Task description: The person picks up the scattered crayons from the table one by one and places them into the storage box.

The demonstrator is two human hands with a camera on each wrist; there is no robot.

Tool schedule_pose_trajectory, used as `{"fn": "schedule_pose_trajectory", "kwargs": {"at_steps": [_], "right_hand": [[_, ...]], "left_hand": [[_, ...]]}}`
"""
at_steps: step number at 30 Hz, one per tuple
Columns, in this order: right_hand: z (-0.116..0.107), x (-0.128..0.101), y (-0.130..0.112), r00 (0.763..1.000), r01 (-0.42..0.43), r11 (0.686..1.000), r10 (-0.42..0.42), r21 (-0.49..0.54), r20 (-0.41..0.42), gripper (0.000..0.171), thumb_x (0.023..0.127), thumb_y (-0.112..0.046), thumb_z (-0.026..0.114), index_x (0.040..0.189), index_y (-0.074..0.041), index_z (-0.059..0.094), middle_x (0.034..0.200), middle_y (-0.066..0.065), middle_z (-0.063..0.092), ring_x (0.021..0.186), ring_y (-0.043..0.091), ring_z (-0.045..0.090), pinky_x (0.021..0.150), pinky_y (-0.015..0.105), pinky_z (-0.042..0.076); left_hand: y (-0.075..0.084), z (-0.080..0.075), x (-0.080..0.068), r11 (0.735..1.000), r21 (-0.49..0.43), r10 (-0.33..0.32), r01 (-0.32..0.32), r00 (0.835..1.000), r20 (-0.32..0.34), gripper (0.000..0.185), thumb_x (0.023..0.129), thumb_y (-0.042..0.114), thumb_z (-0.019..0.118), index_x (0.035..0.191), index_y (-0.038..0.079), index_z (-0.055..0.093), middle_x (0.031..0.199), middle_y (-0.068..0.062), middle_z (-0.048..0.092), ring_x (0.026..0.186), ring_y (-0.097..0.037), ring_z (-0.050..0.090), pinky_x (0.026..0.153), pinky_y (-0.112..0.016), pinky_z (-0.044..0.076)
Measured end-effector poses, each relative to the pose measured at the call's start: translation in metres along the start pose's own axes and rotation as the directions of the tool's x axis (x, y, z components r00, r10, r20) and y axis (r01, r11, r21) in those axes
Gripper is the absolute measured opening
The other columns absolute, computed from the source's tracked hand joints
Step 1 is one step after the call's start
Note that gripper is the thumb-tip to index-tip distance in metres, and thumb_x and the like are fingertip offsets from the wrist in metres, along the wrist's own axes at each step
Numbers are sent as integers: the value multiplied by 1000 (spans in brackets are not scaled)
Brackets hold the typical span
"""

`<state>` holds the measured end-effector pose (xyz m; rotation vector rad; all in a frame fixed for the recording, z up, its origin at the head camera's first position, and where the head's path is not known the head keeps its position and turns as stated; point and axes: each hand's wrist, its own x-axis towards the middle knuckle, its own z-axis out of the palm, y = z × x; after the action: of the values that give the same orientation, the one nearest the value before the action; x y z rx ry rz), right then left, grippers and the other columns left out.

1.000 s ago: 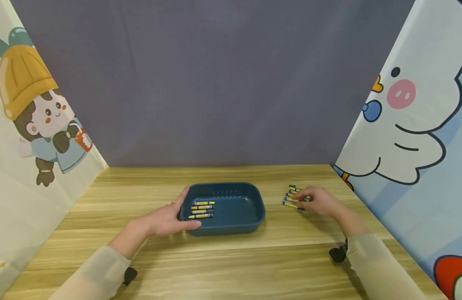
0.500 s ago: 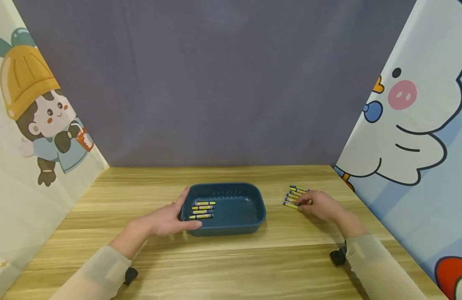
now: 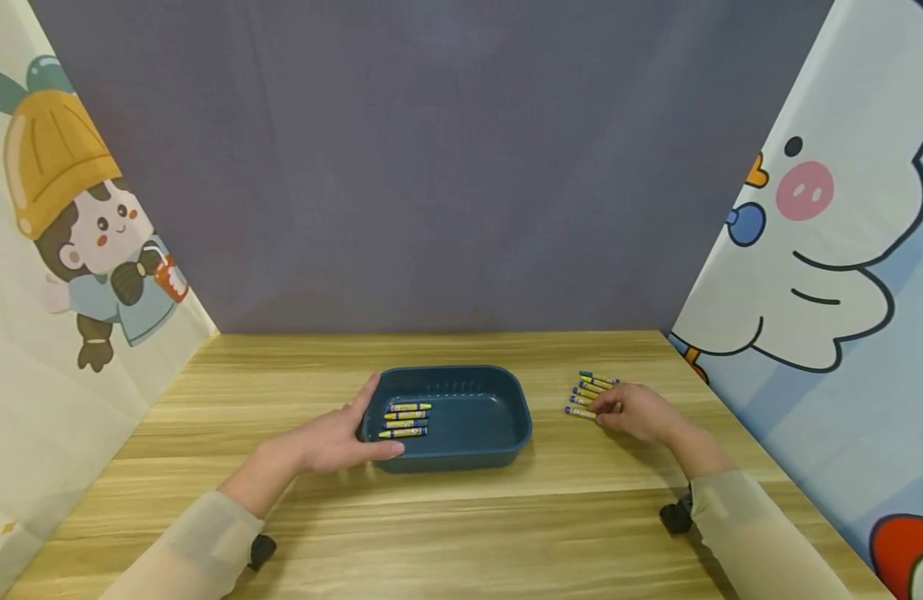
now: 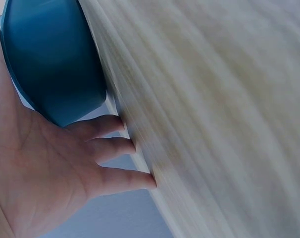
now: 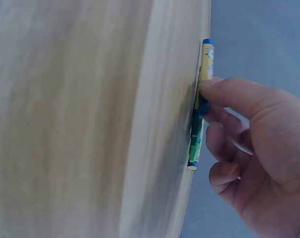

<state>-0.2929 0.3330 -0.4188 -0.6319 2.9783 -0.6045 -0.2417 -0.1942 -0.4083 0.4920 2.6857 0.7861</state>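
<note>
In the head view, a dark blue plastic box (image 3: pixel 453 461) holds several yellow-wrapped crayons (image 3: pixel 405 416) side by side at its left end. My left hand (image 3: pixel 328 439) spans that end with spread fingers, the thumb over the near rim. In the left wrist view its other fingertips touch the table beside the box wall (image 4: pixel 53 59). To the right, my right hand (image 3: pixel 635 412) pinches the nearest crayon (image 3: pixel 579 412) of a row between thumb and fingers. The right wrist view shows this crayon (image 5: pixel 208 62) raised slightly beside others. Behind it lie several more crayons (image 3: pixel 590 385), partly hidden by the hand.
The wooden table (image 3: pixel 461 533) ends at a grey backdrop (image 3: pixel 446 167). Printed cartoon panels stand on the left (image 3: pixel 26 400) and right (image 3: pixel 829 292). A strip of table separates the box from the crayon row.
My right hand has drawn back slightly toward me and now pinches the nearest crayon, which has shifted a little away from the row. The left hand and box stay in place.
</note>
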Motion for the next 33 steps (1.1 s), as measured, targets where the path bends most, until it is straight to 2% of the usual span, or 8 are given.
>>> {"fn": "schedule_pose_trajectory", "kwargs": {"at_steps": [6, 10, 17, 26, 33], "right_hand": [[-5, 8, -11, 997, 29, 999, -28, 15, -68, 19, 101, -14, 77, 117, -13, 85, 101, -1, 76, 82, 9, 61, 73, 30, 51], [-13, 13, -30, 993, 65, 997, -62, 29, -96, 19, 102, -14, 76, 120, -12, 84, 102, -1, 75, 81, 7, 58, 69, 28, 49], [-23, 23, -71, 990, 96, 994, -90, 52, -109, 21, 106, -21, 74, 125, -15, 83, 105, 0, 74, 68, 9, 54, 60, 28, 46], [-15, 42, -112, 963, 231, 972, -223, 42, -149, 19, 103, -16, 77, 120, -15, 85, 100, -3, 74, 65, 5, 52, 59, 26, 46], [0, 58, -148, 971, 236, 968, -232, 88, -54, 20, 105, -18, 76, 124, -16, 83, 107, -1, 72, 70, 8, 52, 64, 27, 47]], "left_hand": [[0, 0, -1, 1000, 9, -29, 29, 1000, 3, 133, 92, 83, 67, 176, 27, -19, 169, -39, 38, 157, -54, 41, 124, -68, 39], [1, 0, -1, 999, 8, -44, 44, 999, 4, 132, 92, 84, 67, 176, 29, -19, 170, -39, 35, 159, -55, 38, 124, -69, 38], [3, 0, -2, 999, 10, -48, 47, 999, 10, 132, 91, 85, 66, 176, 29, -19, 170, -39, 35, 160, -56, 34, 125, -69, 36], [3, 0, 0, 999, 4, -45, 45, 999, 18, 132, 92, 85, 66, 176, 29, -19, 172, -38, 31, 162, -57, 30, 125, -70, 35], [1, -1, 0, 1000, 10, -24, 24, 1000, 14, 134, 92, 83, 68, 177, 24, -16, 171, -40, 31, 158, -56, 39, 124, -68, 38]]}}
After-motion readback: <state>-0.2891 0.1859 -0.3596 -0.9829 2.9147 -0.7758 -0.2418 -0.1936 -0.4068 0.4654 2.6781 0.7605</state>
